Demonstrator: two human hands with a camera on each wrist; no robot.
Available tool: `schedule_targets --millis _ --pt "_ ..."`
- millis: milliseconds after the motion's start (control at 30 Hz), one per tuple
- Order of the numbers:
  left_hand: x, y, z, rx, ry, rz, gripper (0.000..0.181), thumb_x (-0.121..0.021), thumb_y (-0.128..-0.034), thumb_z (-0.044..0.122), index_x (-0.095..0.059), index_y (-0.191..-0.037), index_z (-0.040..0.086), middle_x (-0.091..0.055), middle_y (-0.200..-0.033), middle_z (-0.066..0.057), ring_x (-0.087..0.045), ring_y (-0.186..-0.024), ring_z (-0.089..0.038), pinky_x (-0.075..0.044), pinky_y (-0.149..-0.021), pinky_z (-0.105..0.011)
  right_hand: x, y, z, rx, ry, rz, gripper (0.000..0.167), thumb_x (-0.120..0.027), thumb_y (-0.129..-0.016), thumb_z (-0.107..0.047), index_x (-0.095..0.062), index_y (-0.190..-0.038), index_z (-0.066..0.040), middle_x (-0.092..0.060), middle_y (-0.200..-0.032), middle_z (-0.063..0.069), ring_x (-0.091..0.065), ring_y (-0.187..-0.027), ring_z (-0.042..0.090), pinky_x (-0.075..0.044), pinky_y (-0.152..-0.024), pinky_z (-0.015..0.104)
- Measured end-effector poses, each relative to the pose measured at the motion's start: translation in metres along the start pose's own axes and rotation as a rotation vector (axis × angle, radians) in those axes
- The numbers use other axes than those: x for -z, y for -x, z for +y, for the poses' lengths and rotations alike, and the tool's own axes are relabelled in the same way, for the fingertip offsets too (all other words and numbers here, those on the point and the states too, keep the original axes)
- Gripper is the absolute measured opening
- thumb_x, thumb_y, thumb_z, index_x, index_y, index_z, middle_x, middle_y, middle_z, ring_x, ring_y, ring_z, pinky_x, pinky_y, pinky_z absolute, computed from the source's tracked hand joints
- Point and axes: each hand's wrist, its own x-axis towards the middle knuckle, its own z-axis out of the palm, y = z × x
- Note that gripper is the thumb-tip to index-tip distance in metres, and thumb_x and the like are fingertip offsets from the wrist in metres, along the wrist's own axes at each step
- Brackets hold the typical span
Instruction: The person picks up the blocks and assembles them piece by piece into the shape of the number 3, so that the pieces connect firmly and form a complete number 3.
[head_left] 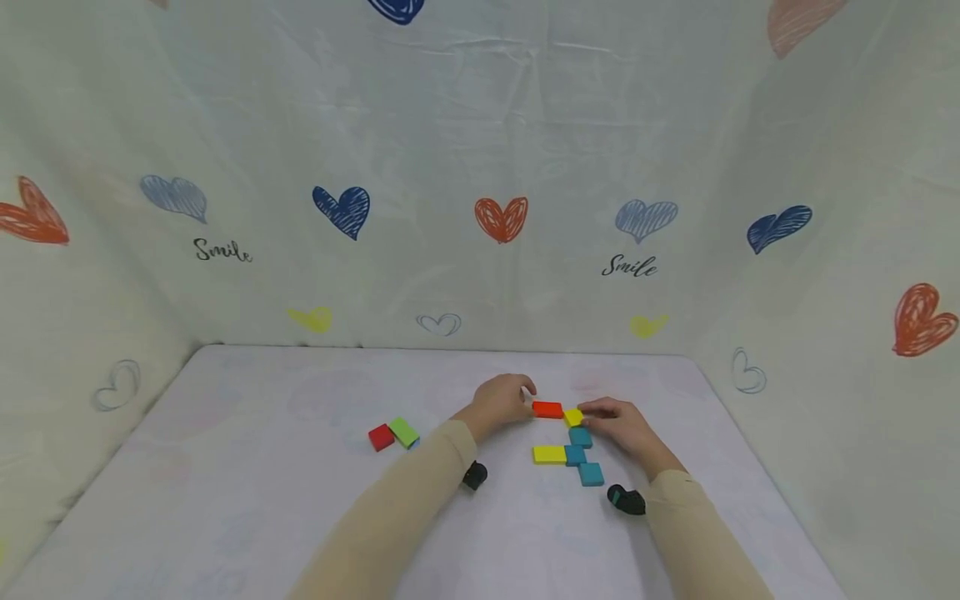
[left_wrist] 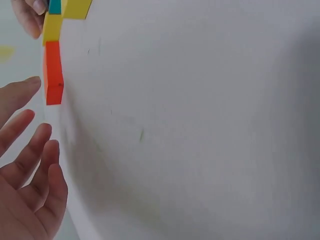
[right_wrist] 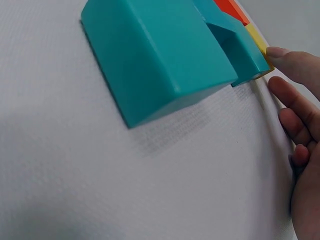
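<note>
An orange-red block (head_left: 547,410) lies end to end with a yellow block (head_left: 573,417) at the far end of a joined row. My left hand (head_left: 501,400) is at the left end of the orange-red block. In the left wrist view its fingers (left_wrist: 41,150) are loosely bent and spread, holding nothing, with the thumb close beside the block. On the yellow block's right side is my right hand (head_left: 618,423); its thumb (right_wrist: 280,54) appears to touch that block in the right wrist view. Teal blocks (head_left: 591,474) step toward me, and another yellow block (head_left: 550,455) extends left from them.
Left of my left forearm, a red block (head_left: 381,437) and a green block (head_left: 404,432) lie together, with a blue block (head_left: 415,443) partly hidden. Dark wrist cameras (head_left: 626,500) sit near both sleeves. A heart-printed curtain (head_left: 420,275) rises behind the white table (head_left: 247,500).
</note>
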Motion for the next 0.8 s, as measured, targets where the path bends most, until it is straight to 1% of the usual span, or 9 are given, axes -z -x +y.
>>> schedule_targets --millis 167,267,400,533,667,800 --pt "0.016 0.011 -0.005 0.003 0.001 0.011 0.031 -0.080 -0.0815 0.028 -0.068 -0.109 0.021 -0.060 -0.086 0.006 -0.054 -0.081 -0.014 -0.048 -0.073 -0.029 0.002 -0.001 -0.001 0.013 0.010 -0.005 0.031 -0.070 -0.091 -0.024 -0.070 -0.119 -0.013 -0.061 -0.126 0.010 -0.049 -0.119 0.031 -0.038 -0.103 0.052" --pt "0.023 0.019 -0.008 0.001 -0.001 0.014 0.033 -0.081 -0.0814 0.028 -0.068 -0.110 0.020 -0.059 -0.086 0.006 -0.054 -0.080 -0.014 -0.047 -0.072 -0.028 0.004 0.000 -0.003 0.011 0.010 -0.008 0.031 -0.070 -0.091 -0.022 -0.069 -0.120 -0.011 -0.061 -0.127 0.012 -0.049 -0.119 0.031 -0.039 -0.102 0.050" --pt "0.030 0.028 -0.010 -0.001 0.001 0.020 0.036 -0.081 -0.0811 0.028 -0.067 -0.113 0.019 -0.058 -0.086 0.005 -0.053 -0.079 -0.014 -0.047 -0.071 -0.027 0.006 0.002 -0.010 -0.003 0.023 0.015 0.029 -0.068 -0.092 -0.017 -0.069 -0.120 -0.009 -0.061 -0.125 0.013 -0.051 -0.113 0.031 -0.043 -0.098 0.047" --pt "0.037 0.039 -0.014 -0.005 0.008 0.024 0.038 -0.082 -0.0803 0.027 -0.067 -0.114 0.018 -0.058 -0.087 0.005 -0.054 -0.079 -0.015 -0.046 -0.069 -0.027 0.005 0.001 -0.022 0.009 0.077 0.033 0.028 -0.069 -0.091 -0.018 -0.070 -0.119 -0.011 -0.060 -0.124 0.012 -0.051 -0.108 0.030 -0.047 -0.092 0.045" --pt "0.044 0.051 -0.021 -0.033 0.003 0.031 0.039 -0.082 -0.0801 0.026 -0.067 -0.115 0.017 -0.059 -0.089 0.005 -0.054 -0.080 -0.015 -0.046 -0.070 -0.028 0.001 0.000 -0.035 0.070 0.133 0.005 0.028 -0.070 -0.090 -0.020 -0.070 -0.117 -0.013 -0.059 -0.124 0.011 -0.051 -0.109 0.030 -0.048 -0.088 0.046" --pt "0.050 0.063 -0.030 -0.069 0.013 0.035 0.039 -0.082 -0.0798 0.025 -0.068 -0.114 0.015 -0.061 -0.091 0.004 -0.054 -0.081 -0.015 -0.047 -0.072 -0.030 -0.004 -0.003 -0.044 0.096 0.166 -0.045 0.027 -0.071 -0.089 -0.021 -0.071 -0.116 -0.015 -0.059 -0.122 0.009 -0.050 -0.110 0.031 -0.049 -0.087 0.046"
